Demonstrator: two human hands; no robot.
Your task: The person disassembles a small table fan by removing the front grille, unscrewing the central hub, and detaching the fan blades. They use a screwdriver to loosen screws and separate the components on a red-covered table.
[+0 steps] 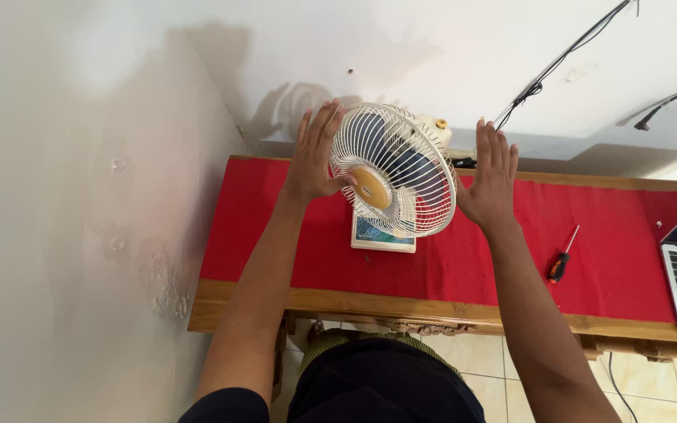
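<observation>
White wire-caged desk fan (394,171) is standing on the red table (260,235) near the wall. Both arms are reaching forward; the left hand (314,157) is touching the cage with fingers spread flat, the right hand (489,178) is hovering just beside it, open flat, holding nothing.

- Bright, even daylight is filling the room, washing the white wall (448,55) almost to overexposure at upper left.
- The fan (393,168) and the raised left hand (313,157) are casting soft grey shadows onto the wall behind them, suggesting light coming from the camera's side.
- The red tabletop (589,227) is showing saturated, glare-free colour.
- Wide-angle distortion is bending the table edge and wall lines near the frame borders.
- Focus is holding sharp across the centre; no motion blur is showing.
</observation>
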